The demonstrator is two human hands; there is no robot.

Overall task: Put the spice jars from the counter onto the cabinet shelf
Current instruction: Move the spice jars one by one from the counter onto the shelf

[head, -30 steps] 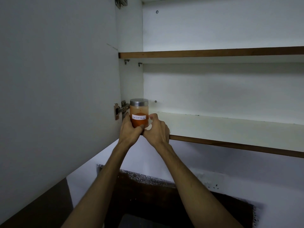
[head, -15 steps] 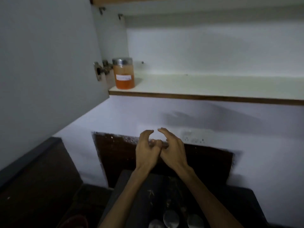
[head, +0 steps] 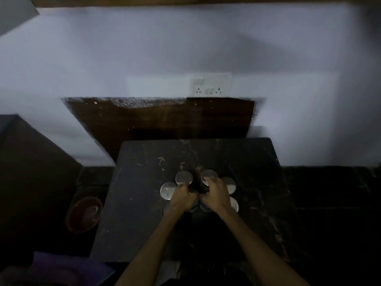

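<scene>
Several spice jars with round silver lids stand clustered on the dark stone counter (head: 144,203); their lids show at far left (head: 167,190), back left (head: 184,177), back right (head: 209,174) and right (head: 231,183). My left hand (head: 181,198) and my right hand (head: 216,196) are down in the middle of the cluster, side by side with fingers curled, and they hide whatever lies between them. My right fingertips rest on the back right lid. The dim, blurred picture does not show a grip. The brown front edge of the cabinet shelf (head: 185,0) runs along the top.
A corner of the open cabinet door (head: 14,15) hangs at top left. A wall socket (head: 210,86) sits above a dark backsplash panel. A reddish bowl (head: 84,213) lies left of the counter slab, and a purple cloth (head: 68,269) at bottom left.
My hands let go of the orange jar on the shelf and dropped to the jars on the counter. My view tilted down, so the shelf and that jar left the frame.
</scene>
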